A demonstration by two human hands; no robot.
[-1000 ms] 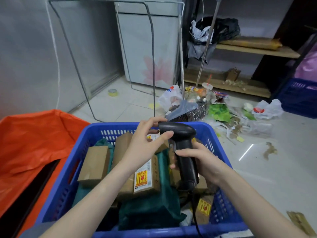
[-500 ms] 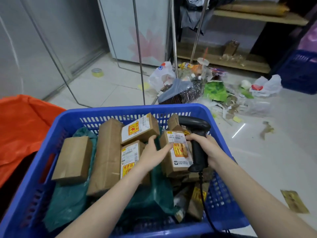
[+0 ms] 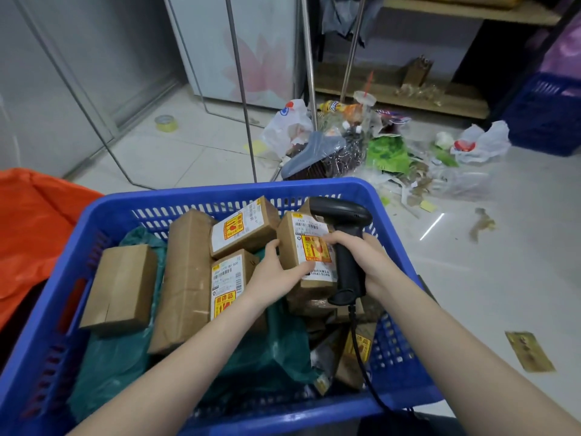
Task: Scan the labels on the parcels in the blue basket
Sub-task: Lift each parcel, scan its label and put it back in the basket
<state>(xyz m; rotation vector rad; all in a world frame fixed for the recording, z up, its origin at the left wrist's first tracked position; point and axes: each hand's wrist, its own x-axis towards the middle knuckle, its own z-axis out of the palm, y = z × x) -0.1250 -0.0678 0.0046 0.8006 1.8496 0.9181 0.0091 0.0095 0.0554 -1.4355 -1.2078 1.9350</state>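
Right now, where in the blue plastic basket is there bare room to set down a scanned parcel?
The near end of the blue plastic basket has room: crumpled green plastic bagging lies flat between the plain brown box and the near rim. The far right is crowded: the left hand, the right hand on the black handheld scanner, and stacked labelled boxes.

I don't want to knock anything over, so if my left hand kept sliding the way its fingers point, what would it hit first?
Your left hand points up and right, already gripping the labelled parcel. Just past it is probably the black scanner in your right hand; depth is unclear.
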